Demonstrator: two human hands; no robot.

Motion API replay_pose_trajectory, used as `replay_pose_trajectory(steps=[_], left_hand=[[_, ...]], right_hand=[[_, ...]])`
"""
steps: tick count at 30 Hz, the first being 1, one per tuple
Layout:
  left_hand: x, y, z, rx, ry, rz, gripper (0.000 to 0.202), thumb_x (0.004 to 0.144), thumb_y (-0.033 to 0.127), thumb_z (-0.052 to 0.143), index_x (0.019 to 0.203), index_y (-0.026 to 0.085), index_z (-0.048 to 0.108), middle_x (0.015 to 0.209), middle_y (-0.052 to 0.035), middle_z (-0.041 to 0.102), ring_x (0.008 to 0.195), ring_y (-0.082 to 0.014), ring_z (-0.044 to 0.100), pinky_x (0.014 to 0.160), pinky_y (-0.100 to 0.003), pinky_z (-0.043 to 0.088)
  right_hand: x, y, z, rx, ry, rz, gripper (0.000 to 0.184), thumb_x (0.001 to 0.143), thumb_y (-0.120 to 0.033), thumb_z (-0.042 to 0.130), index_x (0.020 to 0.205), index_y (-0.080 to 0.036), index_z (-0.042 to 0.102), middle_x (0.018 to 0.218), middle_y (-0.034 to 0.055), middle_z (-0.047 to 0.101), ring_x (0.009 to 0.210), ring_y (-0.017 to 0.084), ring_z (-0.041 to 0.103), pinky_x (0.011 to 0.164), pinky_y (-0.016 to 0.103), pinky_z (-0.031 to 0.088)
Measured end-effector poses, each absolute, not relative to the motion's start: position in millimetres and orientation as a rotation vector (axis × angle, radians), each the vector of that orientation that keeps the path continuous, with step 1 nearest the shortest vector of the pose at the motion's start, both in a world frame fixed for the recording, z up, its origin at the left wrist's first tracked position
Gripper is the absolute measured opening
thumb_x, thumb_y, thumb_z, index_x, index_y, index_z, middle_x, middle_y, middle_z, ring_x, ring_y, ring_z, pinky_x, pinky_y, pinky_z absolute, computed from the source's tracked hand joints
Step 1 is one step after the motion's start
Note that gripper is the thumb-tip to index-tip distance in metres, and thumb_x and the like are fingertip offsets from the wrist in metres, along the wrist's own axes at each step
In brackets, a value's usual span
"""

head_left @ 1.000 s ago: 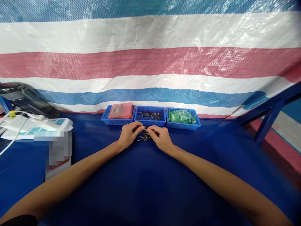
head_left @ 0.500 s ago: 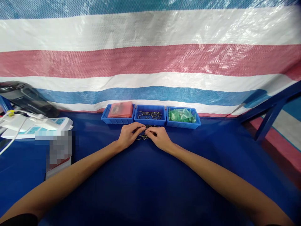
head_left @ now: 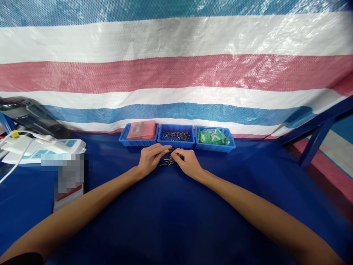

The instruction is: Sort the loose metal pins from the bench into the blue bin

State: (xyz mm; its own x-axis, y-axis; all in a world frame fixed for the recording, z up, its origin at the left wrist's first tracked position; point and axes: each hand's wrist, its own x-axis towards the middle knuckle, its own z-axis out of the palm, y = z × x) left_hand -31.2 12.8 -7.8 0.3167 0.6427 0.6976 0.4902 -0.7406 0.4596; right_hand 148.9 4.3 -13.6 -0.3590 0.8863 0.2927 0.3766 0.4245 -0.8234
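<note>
Both hands meet over a loose pile of thin, dark and brass-coloured metal pieces (head_left: pixel 167 162), which look like screws or small drill bits. They lie on the blue tabletop (head_left: pixel 165 217). My left hand (head_left: pixel 151 157) is at the pile's left side, thumb and fingers pressed together in a pinch. From the right, my right hand (head_left: pixel 188 162) reaches in, its thumb and index finger closed at the pile. What either set of fingertips holds is too small to make out. Just behind the hands, a blue bin (head_left: pixel 175 144) contains several more such pieces.
A left bin (head_left: pixel 138 142) holds red plastic packets (head_left: pixel 142 130); a right bin (head_left: pixel 216 147) holds green plastic bags (head_left: pixel 211 136). A power strip (head_left: pixel 74 145), a dark bottle (head_left: pixel 35 116) and a blurred-out box (head_left: pixel 67 195) are at left. A striped sheet (head_left: pixel 176 73) hangs behind.
The right hand's fingertips have drawn slightly apart from the left's, and the left fingers have straightened a little. Both hands stay at the pile. The view has tilted up slightly.
</note>
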Motion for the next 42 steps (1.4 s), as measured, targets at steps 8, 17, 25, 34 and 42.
replay_pose_trajectory(steps=[8, 17, 25, 34, 42], left_hand=[[-30.3, 12.1, -7.8, 2.349, 1.125, 1.346, 0.015, 0.088, 0.026, 0.058, 0.085, 0.015, 0.068, 0.078, -0.0021, 0.072, 0.066, -0.0108, 0.064, 0.067, -0.019, 0.05], [-30.4, 15.0, -10.7, 2.372, 1.105, 1.258, 0.019, 0.089, 0.029, 0.055, 0.084, 0.016, 0.068, 0.077, -0.0018, 0.071, 0.065, -0.0103, 0.064, 0.065, -0.018, 0.05], [-31.0, 15.4, -10.4, 2.341, 1.135, 1.183, 0.023, 0.091, 0.032, 0.052, 0.086, 0.016, 0.067, 0.076, -0.001, 0.071, 0.063, -0.0099, 0.063, 0.065, -0.018, 0.05], [-29.7, 15.9, -8.3, 2.294, 1.216, 1.092, 0.022, 0.089, 0.036, 0.055, 0.088, 0.016, 0.065, 0.07, 0.0012, 0.066, 0.059, -0.0093, 0.059, 0.06, -0.018, 0.045], [-28.4, 16.9, -7.7, 2.358, 1.18, 1.17, 0.024, 0.089, 0.033, 0.055, 0.079, 0.015, 0.066, 0.07, -0.0003, 0.068, 0.059, -0.0097, 0.059, 0.061, -0.018, 0.046]], right_hand=[[148.9, 3.2, -11.5, -1.082, -1.874, 0.873, 0.021, 0.089, -0.028, 0.048, 0.081, -0.016, 0.063, 0.054, -0.0042, 0.046, 0.05, 0.01, 0.04, 0.053, 0.023, 0.029], [148.8, 3.6, -11.5, -1.064, -1.911, 0.857, 0.022, 0.09, -0.027, 0.047, 0.078, -0.016, 0.061, 0.055, -0.0045, 0.044, 0.05, 0.009, 0.039, 0.052, 0.023, 0.028], [148.8, 2.8, -10.4, -1.064, -1.909, 0.864, 0.022, 0.091, -0.029, 0.047, 0.082, -0.016, 0.063, 0.056, -0.0039, 0.047, 0.051, 0.009, 0.04, 0.053, 0.023, 0.029], [150.8, 0.4, -11.8, -1.071, -1.813, 0.841, 0.026, 0.092, -0.032, 0.045, 0.08, -0.016, 0.061, 0.056, -0.0038, 0.044, 0.05, 0.009, 0.039, 0.053, 0.023, 0.029], [149.7, 3.6, -11.1, -1.09, -1.877, 0.881, 0.028, 0.092, -0.029, 0.044, 0.071, -0.016, 0.058, 0.055, -0.0042, 0.045, 0.051, 0.009, 0.039, 0.053, 0.023, 0.029]])
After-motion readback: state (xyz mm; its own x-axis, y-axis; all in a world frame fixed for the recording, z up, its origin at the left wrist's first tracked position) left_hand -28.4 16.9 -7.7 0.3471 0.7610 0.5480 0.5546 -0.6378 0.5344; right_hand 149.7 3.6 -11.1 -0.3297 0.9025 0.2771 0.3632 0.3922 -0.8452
